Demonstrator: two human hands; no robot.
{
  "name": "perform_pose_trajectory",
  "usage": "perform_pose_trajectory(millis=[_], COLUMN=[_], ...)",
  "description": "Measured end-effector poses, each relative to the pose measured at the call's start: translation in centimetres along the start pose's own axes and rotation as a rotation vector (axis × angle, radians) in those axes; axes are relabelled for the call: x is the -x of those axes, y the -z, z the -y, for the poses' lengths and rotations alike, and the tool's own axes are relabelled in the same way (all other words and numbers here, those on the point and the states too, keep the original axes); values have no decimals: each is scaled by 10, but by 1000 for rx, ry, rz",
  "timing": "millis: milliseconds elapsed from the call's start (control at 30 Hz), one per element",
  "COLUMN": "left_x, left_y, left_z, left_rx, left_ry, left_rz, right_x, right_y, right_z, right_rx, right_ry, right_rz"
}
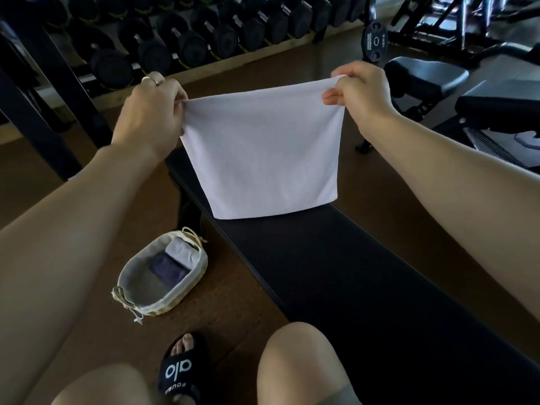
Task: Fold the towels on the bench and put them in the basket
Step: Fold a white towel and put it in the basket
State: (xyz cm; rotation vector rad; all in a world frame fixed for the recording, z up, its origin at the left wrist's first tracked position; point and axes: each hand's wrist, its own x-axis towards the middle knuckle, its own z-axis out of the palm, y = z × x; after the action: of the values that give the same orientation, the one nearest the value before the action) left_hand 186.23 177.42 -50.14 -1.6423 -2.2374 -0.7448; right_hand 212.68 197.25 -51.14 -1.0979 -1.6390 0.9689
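A person sits astride a black bench point(336, 273), seen from their own head. Both hands hold a white towel point(263, 153) up over the bench's far part. The left hand point(149, 112) pinches its top left corner; the right hand point(362, 89) pinches its top right corner. The towel hangs flat, its bottom edge at or just above the bench. On the floor to the left sits a lined basket point(162, 302) holding a folded white towel and a folded dark one. Dumbbells point(187, 39) line a far rack.
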Motion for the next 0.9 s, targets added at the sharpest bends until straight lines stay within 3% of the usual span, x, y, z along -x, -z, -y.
perform_pose_trajectory(millis=[133, 267, 400, 467, 533, 667, 767, 900], left_x=[-19, -33, 2, 46, 95, 171, 188, 187], left_y=[3, 17, 9, -19, -52, -96, -99, -93], left_z=[2, 0, -1, 8, 22, 37, 31, 16], left_rx=[-81, -111, -110, -121, -194, -245, -320, -355], left_ry=[3, -50, -152, -235, -292, -352, -422, -418], left_rz=[19, -55, -99, 44, 288, 682, 821, 908], right_x=[-10, -10, 38, 84, 138, 237, 269, 276], right_y=[-7, -5, 13, 23, 32, 47, 47, 47], right_z=[5, 19, -2, -41, -87, -146, -162, -165], right_rx=[87, -30, 17, 133, 283, 546, 644, 698], right_ry=[13, 59, 141, 126, 147, 177, 97, 125], right_rz=[9, -95, -153, -118, -40, 271, 381, 392])
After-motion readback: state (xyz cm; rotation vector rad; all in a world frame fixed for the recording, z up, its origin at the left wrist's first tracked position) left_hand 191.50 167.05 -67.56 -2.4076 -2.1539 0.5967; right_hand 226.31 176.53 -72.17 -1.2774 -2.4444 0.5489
